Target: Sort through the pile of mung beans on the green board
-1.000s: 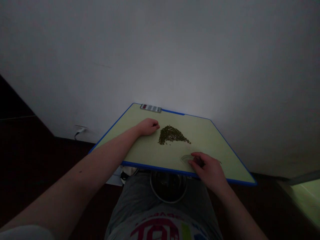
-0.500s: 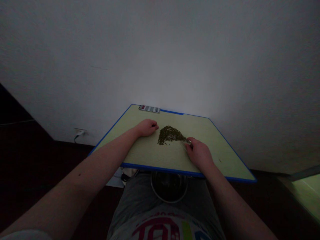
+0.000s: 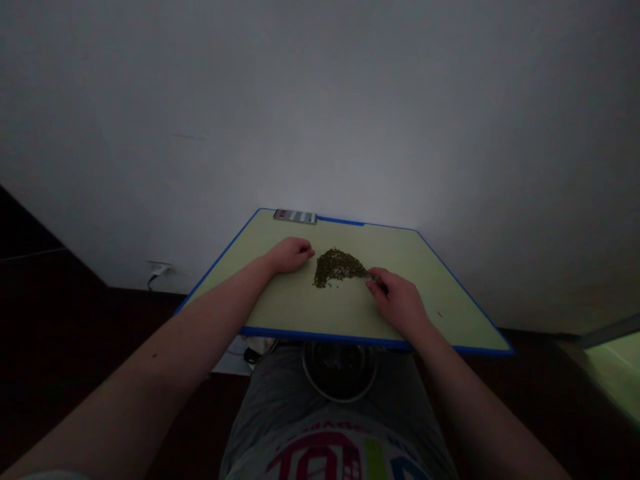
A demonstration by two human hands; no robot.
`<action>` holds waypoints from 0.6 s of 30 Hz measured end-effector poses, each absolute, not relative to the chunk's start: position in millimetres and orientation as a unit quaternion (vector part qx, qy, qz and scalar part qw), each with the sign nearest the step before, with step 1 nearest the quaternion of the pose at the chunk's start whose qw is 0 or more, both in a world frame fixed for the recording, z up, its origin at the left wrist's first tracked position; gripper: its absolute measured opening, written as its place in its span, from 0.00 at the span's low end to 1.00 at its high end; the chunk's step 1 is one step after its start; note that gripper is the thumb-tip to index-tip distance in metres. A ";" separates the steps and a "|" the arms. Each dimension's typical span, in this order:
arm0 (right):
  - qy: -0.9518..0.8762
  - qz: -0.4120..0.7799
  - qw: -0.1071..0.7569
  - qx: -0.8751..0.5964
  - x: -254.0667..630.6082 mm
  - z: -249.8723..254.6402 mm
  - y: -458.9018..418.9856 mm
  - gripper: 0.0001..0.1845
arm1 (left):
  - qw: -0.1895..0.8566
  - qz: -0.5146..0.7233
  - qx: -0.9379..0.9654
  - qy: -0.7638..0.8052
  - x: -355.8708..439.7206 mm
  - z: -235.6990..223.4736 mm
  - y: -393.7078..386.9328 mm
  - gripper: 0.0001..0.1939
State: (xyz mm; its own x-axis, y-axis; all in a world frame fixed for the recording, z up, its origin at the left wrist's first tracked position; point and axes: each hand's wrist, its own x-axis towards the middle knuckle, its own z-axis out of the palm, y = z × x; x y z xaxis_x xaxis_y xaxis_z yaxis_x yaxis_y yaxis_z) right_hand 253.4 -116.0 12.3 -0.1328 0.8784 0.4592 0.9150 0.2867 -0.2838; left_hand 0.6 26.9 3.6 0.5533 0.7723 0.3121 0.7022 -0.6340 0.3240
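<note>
A pile of small dark green beans [image 3: 339, 266] lies in the middle of a pale green table with a blue edge [image 3: 320, 333]. My left hand [image 3: 289, 255] rests on the table just left of the pile, fingers curled loosely, nothing visible in it. My right hand [image 3: 397, 300] sits at the pile's right tip, fingers curled around a small object that I cannot make out. A round metal bowl [image 3: 339, 370] sits in my lap, just below the table's near edge.
A phone or similar flat device [image 3: 295, 216] lies at the table's far left edge against the white wall. A wall socket with a plug [image 3: 159, 269] is low on the left. Another pale green surface [image 3: 617, 380] shows at the right.
My right hand moved from the table's near edge up to the right tip of the bean pile and stays there. My left hand has hardly moved.
</note>
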 end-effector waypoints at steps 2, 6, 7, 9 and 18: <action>-0.759 -0.023 0.281 -0.586 252.4 10.7 -116.5 0.17 | 0.084 0.214 0.878 0.420 0.8 3.3 27.4 0.17; -0.755 -0.010 0.295 -0.586 253.4 2.8 -117.5 0.18 | 0.087 0.207 0.875 0.428 1.5 3.7 27.1 0.17; -0.753 -0.005 0.301 -0.586 253.8 1.1 -118.0 0.19 | 0.089 0.207 0.875 0.430 1.6 3.7 26.9 0.17; -0.752 0.007 0.310 -0.582 254.5 -0.9 -119.3 0.19 | 0.095 0.208 0.873 0.431 1.6 3.8 26.3 0.18; -0.737 0.020 0.333 -0.588 256.3 4.7 -124.7 0.23 | 0.099 0.198 0.876 0.429 3.6 7.6 24.3 0.18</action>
State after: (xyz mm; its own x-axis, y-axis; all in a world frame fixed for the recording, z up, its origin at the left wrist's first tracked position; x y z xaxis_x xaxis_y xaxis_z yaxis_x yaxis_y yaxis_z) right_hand 256.3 -124.7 4.7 -0.0858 0.8801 0.4669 0.8531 0.3070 -0.4220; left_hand 3.6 24.3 7.6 0.5528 0.7910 0.2620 0.7122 -0.6117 0.3443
